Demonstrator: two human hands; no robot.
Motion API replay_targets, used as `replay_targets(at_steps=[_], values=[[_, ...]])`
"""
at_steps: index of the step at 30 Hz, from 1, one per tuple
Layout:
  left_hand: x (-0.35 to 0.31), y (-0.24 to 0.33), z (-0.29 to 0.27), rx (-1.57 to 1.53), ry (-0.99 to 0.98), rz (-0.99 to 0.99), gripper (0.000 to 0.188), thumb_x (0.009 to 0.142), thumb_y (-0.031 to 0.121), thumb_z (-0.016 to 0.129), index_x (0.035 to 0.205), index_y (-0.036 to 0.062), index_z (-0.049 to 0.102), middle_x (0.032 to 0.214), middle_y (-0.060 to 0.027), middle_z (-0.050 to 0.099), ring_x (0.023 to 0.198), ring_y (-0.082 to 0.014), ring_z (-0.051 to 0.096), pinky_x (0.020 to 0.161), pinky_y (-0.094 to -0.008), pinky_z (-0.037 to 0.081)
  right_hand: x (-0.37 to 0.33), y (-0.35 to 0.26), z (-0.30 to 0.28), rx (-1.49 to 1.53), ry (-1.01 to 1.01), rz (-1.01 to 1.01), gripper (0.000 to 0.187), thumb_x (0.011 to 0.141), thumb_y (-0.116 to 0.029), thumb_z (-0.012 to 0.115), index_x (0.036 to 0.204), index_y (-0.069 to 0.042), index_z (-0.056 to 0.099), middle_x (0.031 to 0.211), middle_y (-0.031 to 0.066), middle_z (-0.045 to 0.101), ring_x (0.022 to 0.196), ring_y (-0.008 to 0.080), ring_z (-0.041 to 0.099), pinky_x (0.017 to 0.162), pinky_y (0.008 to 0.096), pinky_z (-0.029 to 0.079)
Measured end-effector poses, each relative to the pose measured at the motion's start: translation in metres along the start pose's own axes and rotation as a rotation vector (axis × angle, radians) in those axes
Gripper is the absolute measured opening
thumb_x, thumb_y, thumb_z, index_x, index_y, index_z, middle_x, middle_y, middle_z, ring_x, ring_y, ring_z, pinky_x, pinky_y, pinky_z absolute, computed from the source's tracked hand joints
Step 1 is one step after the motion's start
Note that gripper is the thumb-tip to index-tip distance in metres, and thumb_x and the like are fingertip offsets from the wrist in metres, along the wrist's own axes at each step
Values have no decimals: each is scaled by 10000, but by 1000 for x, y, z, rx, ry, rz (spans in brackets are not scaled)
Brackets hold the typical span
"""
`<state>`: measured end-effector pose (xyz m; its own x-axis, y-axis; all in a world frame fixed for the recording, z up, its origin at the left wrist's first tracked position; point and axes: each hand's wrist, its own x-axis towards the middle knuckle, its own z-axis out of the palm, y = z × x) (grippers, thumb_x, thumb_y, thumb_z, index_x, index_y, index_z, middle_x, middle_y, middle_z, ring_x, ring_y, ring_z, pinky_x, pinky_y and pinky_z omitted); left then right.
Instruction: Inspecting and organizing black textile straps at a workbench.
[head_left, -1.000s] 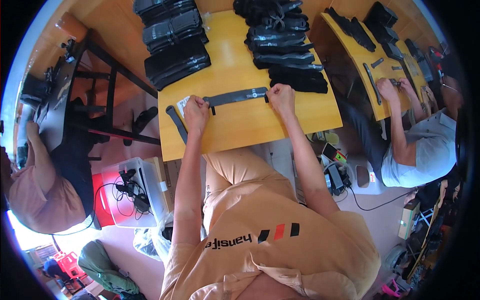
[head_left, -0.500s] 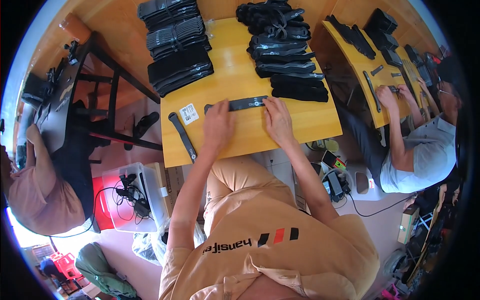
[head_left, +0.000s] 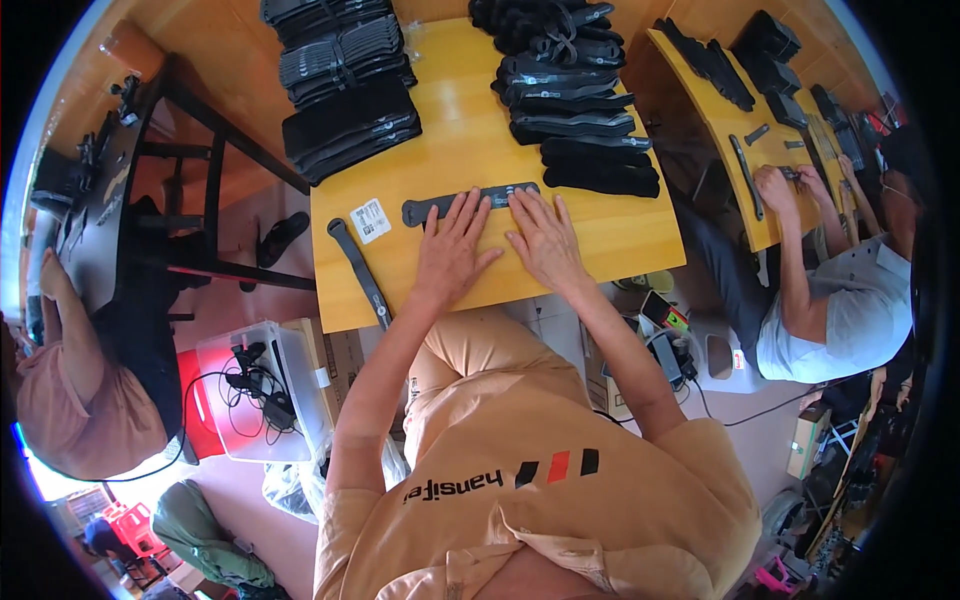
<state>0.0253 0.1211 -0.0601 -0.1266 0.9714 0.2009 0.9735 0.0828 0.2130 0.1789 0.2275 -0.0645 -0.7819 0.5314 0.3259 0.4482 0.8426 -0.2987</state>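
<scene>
A dark grey strap [head_left: 426, 209] with a slotted, rounded left end lies flat across the yellow table [head_left: 450, 120]. My left hand [head_left: 457, 245] rests flat with fingers spread, its fingertips on the strap's middle. Beside it my right hand [head_left: 543, 240] also lies flat, fingertips on the strap near its printed right end. Neither hand grips anything. Left of my left hand, a second dark strap [head_left: 358, 268] lies slanting toward the table's front edge. A white printed label [head_left: 370, 222] is next to that strap.
Bundled dark straps [head_left: 350, 125] are stacked at the back left, and more strap bundles [head_left: 575, 110] at the back right. A co-worker [head_left: 835, 310] sits at another yellow table to the right; another person [head_left: 90, 390] is at the left. A clear bin [head_left: 270, 400] with cables stands on the floor.
Both hands have gone from pinching the strap's edges to lying flat with fingers spread over it. The left hand has moved slightly right. The strap has shifted a little.
</scene>
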Motion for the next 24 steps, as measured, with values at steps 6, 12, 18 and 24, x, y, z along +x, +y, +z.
replay_targets(at_steps=[6,12,18,24], values=[[-9,-5,0,14,0,-61,742,859,493,528,1429,81,293,1499,-94,247,1378,-243,236,1101,-485,186,1,6,-5,95,-14,-3,484,866,-210,567,1290,0,467,1354,140,440,1292,280,374,1079,493,240],[-26,-20,-5,75,51,-210,839,840,548,521,1422,2,260,1498,-137,234,1386,-265,215,1105,-497,157,-7,29,-18,303,144,115,405,875,-158,538,1234,26,502,1323,170,459,1273,322,388,1065,462,277],[-9,-7,-10,136,36,-139,818,850,557,500,1432,34,260,1502,-136,225,1388,-266,210,1105,-507,144,1,7,-10,173,127,19,413,876,-167,541,1246,14,503,1333,161,458,1277,311,390,1071,457,267],[-17,-13,-7,139,17,-147,771,862,556,477,1426,64,291,1499,-129,238,1378,-265,236,1098,-520,154,2,7,-3,70,53,-22,428,878,-193,551,1262,-12,507,1345,136,461,1285,287,389,1082,457,246]])
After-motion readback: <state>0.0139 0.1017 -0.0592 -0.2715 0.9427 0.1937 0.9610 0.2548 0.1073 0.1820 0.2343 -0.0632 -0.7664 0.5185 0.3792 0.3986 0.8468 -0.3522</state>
